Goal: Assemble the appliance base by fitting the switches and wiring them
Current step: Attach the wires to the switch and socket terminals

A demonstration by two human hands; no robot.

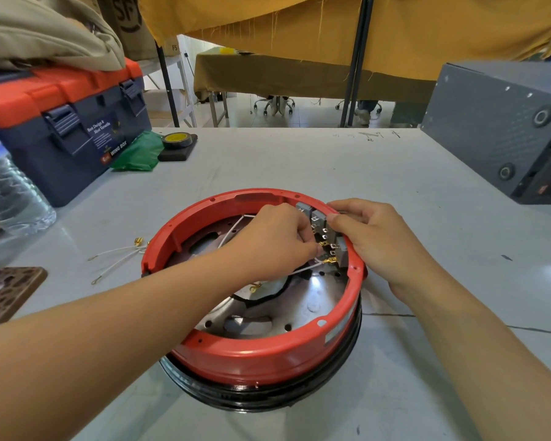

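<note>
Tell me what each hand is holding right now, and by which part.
Left hand pinches a thin white wire at its brass terminal end. Right hand grips the grey switch block on the red round base's rim.

A pale grey counter (299, 160) fills the foreground under even daylight. Beyond its far edge lies a light tiled floor (312, 117), where a table draped in mustard cloth (268, 74) stands, with swivel-chair bases (275, 105) beneath. Yellow fabric (299, 23) hangs overhead beside dark metal poles (355, 62).

Appliance base (268, 354): red, black lower rim. Switches (318, 218): grey. Wires (118, 259): white, brass terminals. Toolbox (67, 122): navy, orange lid.
</note>
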